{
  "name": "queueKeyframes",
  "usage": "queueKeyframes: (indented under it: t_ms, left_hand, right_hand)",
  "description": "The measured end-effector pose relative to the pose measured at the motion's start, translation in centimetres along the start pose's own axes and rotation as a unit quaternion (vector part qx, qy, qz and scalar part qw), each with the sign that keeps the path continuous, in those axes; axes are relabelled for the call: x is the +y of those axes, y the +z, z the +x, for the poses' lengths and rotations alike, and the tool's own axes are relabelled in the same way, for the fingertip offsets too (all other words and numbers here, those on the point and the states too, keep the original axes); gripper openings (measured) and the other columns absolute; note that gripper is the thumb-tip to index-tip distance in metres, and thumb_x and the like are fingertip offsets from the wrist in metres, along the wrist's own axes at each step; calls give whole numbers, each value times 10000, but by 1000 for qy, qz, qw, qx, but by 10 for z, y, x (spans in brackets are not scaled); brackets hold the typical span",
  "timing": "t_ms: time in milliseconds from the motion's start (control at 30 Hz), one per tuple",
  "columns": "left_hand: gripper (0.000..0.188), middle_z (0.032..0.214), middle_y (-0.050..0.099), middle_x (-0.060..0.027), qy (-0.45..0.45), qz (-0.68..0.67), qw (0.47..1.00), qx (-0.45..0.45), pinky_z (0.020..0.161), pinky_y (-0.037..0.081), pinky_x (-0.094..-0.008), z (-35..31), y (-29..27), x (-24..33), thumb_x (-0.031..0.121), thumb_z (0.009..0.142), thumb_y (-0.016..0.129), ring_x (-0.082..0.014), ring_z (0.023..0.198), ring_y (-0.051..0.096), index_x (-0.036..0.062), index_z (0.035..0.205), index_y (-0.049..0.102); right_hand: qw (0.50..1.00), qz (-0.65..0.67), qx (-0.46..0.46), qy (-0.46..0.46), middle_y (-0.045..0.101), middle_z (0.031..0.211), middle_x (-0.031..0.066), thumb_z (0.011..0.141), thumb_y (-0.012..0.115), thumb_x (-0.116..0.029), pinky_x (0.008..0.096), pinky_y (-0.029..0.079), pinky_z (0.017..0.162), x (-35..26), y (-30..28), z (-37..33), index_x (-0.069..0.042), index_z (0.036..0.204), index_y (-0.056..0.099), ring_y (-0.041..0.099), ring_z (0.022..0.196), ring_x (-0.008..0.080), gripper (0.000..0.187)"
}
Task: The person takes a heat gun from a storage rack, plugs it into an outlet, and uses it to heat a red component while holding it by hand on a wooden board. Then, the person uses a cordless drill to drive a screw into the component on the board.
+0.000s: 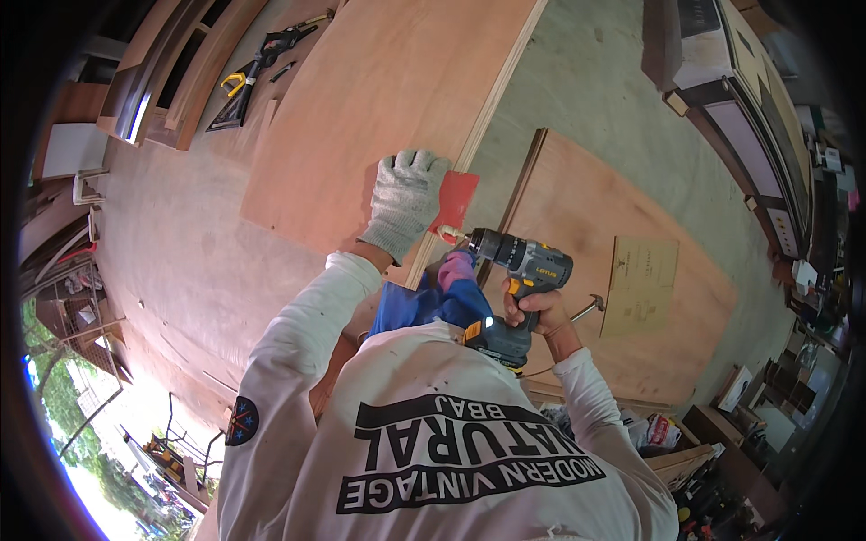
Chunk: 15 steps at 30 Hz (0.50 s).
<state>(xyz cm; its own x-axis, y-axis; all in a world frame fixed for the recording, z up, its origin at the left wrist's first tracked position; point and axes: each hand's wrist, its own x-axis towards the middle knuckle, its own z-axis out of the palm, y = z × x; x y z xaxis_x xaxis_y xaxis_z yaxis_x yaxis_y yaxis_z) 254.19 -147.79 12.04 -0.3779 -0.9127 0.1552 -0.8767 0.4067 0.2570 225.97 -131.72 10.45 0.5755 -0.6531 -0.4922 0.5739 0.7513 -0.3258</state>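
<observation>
My left hand [406, 203], in a grey knitted glove, presses on a large plywood board [379, 99] beside its right edge, with the fingers bent. Against that edge, right beside the glove, sits a flat red piece [458, 198]; how it is held is hidden. My bare right hand [539, 311] is wrapped round the handle of a grey and black cordless drill [523, 257] with yellow accents. The drill's chuck points left toward the board's edge, just below the red piece. A pale curled bit of material [448, 234] is at its tip; whether the tip touches wood I cannot tell.
Another plywood sheet [622, 198] lies to the right, with a flat cardboard piece [640, 284] and a hammer [591, 307] on it. A yellow-handled saw [236, 86] lies at the far left. A long cabinet [744, 126] stands at the far right.
</observation>
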Motion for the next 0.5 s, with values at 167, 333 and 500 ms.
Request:
queueKeyframes:
  t_ms: [167,333,500]
  left_hand:
    - [322,1139,612,-39,6,3,1000,-1,967,425,-462,4,-2,0,187,852,601,-270,1110,576,167,1169,654]
    - [330,1140,612,-47,5,-3,1000,-3,962,421,-469,0,-3,2,166,836,608,-273,1104,576,165,1162,656]
    - [342,1146,621,-34,6,-9,1000,-19,971,419,-463,-2,-4,-4,175,847,587,-272,1114,578,179,1180,666]
  right_hand:
    - [1000,-1,-5,-3,641,761,140,702,733,-85,366,500,574,7,8,0,44,1163,612,572,567,195,494]
    - [997,-33,8,65,633,781,131,678,753,-69,323,481,595,27,19,0,46,1144,623,578,587,183,498]
    - [999,17,-18,-35,636,761,123,672,742,-101,353,486,590,34,8,-17,38,1149,610,573,577,199,514]
